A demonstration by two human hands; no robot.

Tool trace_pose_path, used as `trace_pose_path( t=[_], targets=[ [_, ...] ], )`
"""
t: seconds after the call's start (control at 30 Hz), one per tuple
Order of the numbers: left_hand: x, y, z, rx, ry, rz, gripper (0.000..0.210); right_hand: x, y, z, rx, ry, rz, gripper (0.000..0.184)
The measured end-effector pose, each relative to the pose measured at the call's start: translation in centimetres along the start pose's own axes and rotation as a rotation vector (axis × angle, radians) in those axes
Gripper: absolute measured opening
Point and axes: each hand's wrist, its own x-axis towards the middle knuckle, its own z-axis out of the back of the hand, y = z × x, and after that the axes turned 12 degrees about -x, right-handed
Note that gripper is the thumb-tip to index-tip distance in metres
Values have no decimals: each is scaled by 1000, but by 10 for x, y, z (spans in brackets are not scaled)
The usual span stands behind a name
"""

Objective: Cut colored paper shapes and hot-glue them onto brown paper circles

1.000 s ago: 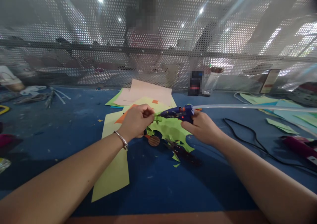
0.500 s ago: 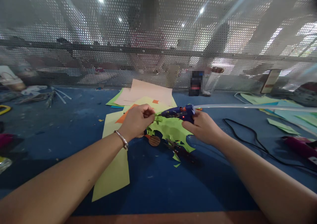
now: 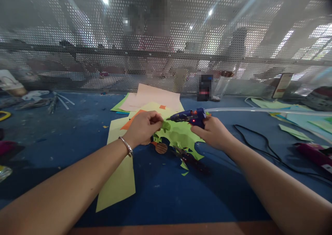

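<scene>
Between thumb and fingers, my left hand [image 3: 145, 126] pinches a small green paper piece [image 3: 166, 126]. My right hand [image 3: 214, 131] is wrapped round the handle of a blue hot glue gun [image 3: 188, 116], whose small red light is lit. A long clear glue stick [image 3: 238, 109] runs out of the gun's back to the right. The nozzle points left, just beside the paper piece. Below the hands lie a cut green sheet [image 3: 178, 134], a round wooden disc [image 3: 161, 148] and dark-handled scissors [image 3: 194, 162]; the fingers partly hide the scraps there.
A yellow-green paper strip [image 3: 116, 190] lies under my left forearm. Pale pink sheets [image 3: 158, 96] are stacked behind the hands. To the right are a black cord [image 3: 267, 145], a magenta tool [image 3: 312, 155] and more coloured paper [image 3: 295, 115]. A perforated metal screen [image 3: 103, 62] closes off the back.
My right hand has drawn the glue gun slightly right, so its nozzle has moved off the green paper piece. The left hand has turned the piece a little, showing more of its face.
</scene>
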Motion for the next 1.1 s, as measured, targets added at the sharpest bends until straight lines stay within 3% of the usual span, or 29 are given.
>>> trace_pose_path(
  t=[0.33, 0.47, 0.53, 0.7, 0.9, 1.0, 1.1],
  targets=[
    [-2, -18, -4, -488, -151, 264, 4, 3, -4, 2, 285, 164, -289, 41],
    [-3, -25, -5, -553, -159, 299, 3, 5, -9, -3, 576, 217, -418, 30],
    [-4, -26, -6, -553, -163, 308, 9, 5, -12, -5, 614, 281, -472, 30],
    [-7, -26, -10, -583, -180, 282, 10, 7, -16, -9, 419, 377, -456, 40],
    [-8, -26, -13, -532, -158, 253, 9, 7, -19, -5, -159, 399, -212, 59],
    [-9, -28, -15, -533, -153, 243, 10, 3, -14, 2, -278, 261, -218, 55],
    [-11, -30, -18, -525, -140, 238, 11, -3, -3, 8, -323, 12, -156, 44]
  ],
)
